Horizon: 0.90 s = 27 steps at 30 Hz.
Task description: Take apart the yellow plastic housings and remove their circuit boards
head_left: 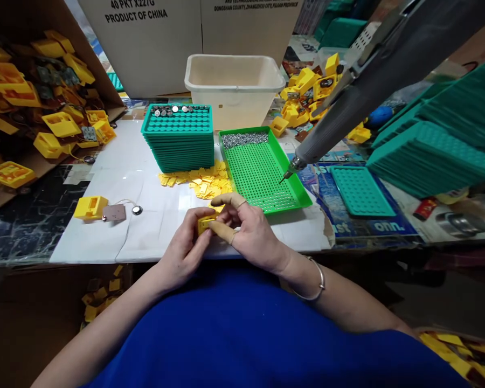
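Observation:
Between my two hands, near the front edge of the white work surface point(153, 237), is a small yellow plastic housing point(203, 224). My left hand point(186, 242) is closed around its left side, thumb in front. My right hand point(246, 229) pinches at its right side; finger cots cover its thumb and index finger. Just beyond lies a pile of thin yellow plastic pieces point(210, 183). Off to the left, another yellow housing point(91, 208) is wired to a brown board point(114, 213) and a round metal disc point(136, 210).
A green perforated tray point(303, 196) holds small screws at its far end. Above it hangs an electric screwdriver point(307, 151). Stacked teal trays point(181, 151) carry button cells, before a white bin point(230, 108). Yellow housings fill a carton point(64, 156) at left. More teal trays point(420, 156) stand right.

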Tool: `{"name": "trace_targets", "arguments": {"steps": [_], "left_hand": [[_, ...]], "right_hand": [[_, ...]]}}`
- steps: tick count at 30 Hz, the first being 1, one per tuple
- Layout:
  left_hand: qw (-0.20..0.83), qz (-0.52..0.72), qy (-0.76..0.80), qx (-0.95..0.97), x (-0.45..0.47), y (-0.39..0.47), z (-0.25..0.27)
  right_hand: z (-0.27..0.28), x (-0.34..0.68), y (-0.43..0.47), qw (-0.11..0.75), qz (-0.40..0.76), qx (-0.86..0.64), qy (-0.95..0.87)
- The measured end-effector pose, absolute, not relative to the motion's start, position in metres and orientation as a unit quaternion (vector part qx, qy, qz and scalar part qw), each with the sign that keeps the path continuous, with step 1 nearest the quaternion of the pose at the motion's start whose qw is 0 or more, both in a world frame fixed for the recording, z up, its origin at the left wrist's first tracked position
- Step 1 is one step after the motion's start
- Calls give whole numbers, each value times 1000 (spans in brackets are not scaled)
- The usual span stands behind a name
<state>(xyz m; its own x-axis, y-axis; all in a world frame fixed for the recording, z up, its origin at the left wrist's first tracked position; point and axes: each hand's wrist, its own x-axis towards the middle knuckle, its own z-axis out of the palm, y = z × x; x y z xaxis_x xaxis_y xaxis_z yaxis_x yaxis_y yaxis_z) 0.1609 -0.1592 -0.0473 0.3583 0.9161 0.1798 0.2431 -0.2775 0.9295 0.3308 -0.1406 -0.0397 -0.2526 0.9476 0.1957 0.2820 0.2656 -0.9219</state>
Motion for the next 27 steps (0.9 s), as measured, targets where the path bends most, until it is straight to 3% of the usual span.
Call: {"name": "trace_targets", "arguments": {"steps": [5,12,14,16,19,21,23,27], "left_hand": [[408,370,365,751,157,-161,-42],[434,362,345,749,149,-157,-38],[475,360,358,719,151,-155,-37],[550,354,392,647,155,-154,-35],[658,350,434,506,165,-151,-31],[696,343,437,456,172,-148,-30],[714,324,429,447,178,-145,-29],[722,297,432,452,185,-139,-32]], "right_hand": [[-18,340,-137,254,339,-464,-778],[-21,334,-146,212,216,-491,-817],[-19,343,-149,258,140,-464,-836],[-12,363,-145,390,-6,-442,-808],[2,412,-118,587,-218,-475,-618],[9,444,-89,593,-162,-514,-598],[11,466,-62,581,-15,-508,-636],[8,464,-44,634,204,-394,-633]]}}
